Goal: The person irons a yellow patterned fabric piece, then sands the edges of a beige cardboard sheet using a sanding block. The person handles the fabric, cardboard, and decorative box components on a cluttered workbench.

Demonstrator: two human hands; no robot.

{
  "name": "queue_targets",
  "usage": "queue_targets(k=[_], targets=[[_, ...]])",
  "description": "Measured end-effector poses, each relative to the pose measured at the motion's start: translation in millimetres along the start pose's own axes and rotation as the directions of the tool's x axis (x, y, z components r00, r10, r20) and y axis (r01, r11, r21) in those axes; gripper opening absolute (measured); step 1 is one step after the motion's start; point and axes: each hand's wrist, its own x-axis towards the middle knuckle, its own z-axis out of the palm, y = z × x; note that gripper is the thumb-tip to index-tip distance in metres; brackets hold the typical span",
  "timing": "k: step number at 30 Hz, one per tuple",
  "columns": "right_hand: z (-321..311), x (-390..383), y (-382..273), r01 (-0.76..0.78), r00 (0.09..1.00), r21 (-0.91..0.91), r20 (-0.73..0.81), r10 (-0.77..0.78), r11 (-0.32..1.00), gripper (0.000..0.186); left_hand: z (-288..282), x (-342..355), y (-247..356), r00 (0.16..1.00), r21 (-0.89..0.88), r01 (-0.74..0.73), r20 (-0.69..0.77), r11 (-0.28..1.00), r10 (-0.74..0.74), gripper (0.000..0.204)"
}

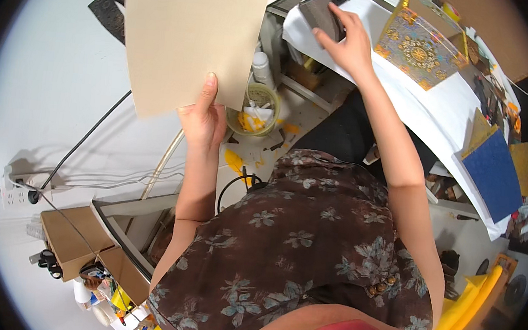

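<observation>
My left hand (204, 117) is closed on the lower edge of a stiff beige sheet of board (190, 41), thumb on the near face and fingers behind it. The sheet is raised up at the left, off the table. My right hand (352, 48) reaches to the far edge of the white-covered table (400, 89). Its thumb and fingers grip a dark grey, flat rectangular block (317, 19) lying there. What the block is exactly cannot be made out.
A gold-patterned panel (419, 50) and a blue board (493, 174) lie on the table's right. Tools crowd the far right edge. Below the sheet stands a waste bin (272, 119) with scraps, beside a white bottle (262, 67). Cardboard boxes (75, 237) and cables are at left.
</observation>
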Motion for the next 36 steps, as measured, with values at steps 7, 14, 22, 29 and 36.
queue_targets(k=[7,14,22,29,36], targets=[[14,22,96,0.128,0.989,-0.805,0.057,-0.14,0.579,0.055,12,7,-10,0.995,0.081,0.098,0.017,0.992,-0.099,0.051],[-49,4,-80,0.193,0.964,0.522,0.058,-0.261,0.831,0.03,-2,1,-5,0.994,0.137,0.068,0.071,0.988,-0.078,0.054],[-59,2,-89,0.401,0.915,0.344,-0.107,-0.388,0.849,0.012,1,-2,-4,0.988,0.148,0.096,0.106,0.984,-0.112,0.057],[-60,0,-89,0.397,0.918,0.303,-0.152,-0.367,0.866,0.009,3,-3,-6,0.987,0.142,0.107,0.105,0.984,-0.122,0.056],[-58,-3,-86,0.381,0.923,0.235,-0.149,-0.354,0.894,0.009,5,-5,-7,0.986,0.147,0.112,0.106,0.983,-0.128,0.057]])
